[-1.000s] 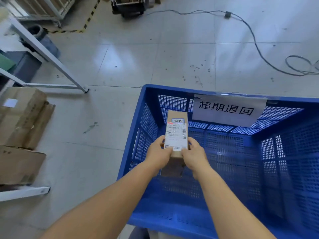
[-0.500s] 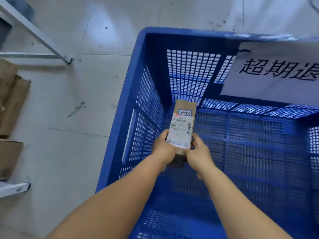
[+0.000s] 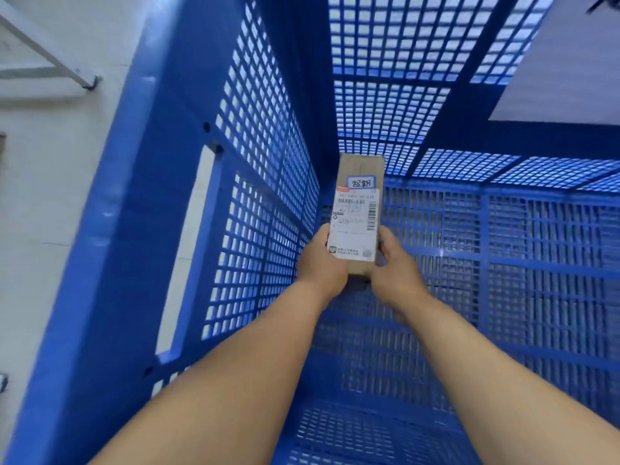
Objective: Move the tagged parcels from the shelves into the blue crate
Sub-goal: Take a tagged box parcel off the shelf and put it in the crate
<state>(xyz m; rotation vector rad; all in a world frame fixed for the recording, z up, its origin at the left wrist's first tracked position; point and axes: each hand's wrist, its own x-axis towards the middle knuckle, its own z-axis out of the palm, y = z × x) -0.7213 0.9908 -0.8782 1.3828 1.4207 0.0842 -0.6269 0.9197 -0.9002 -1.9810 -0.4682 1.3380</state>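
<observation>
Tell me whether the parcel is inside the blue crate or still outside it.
Inside. The parcel, held by left hand and right hand, sits below the crate rim, near its far left corner.

Crate (image 3: 110,263) wall close left of parcel (image 3: 357,213); open floor to the right.

- My left hand (image 3: 320,263): bare, no glove, ring or watch showing.
- My right hand (image 3: 397,266): bare likewise.
- My forearms: both uncovered, no sleeve reaching into view.

Narrow brown cardboard parcel (image 3: 357,209): small blue-bordered tag (image 3: 361,182) handwritten "超期"; white shipping label (image 3: 354,226) with barcode, print too blurred to read.
</observation>
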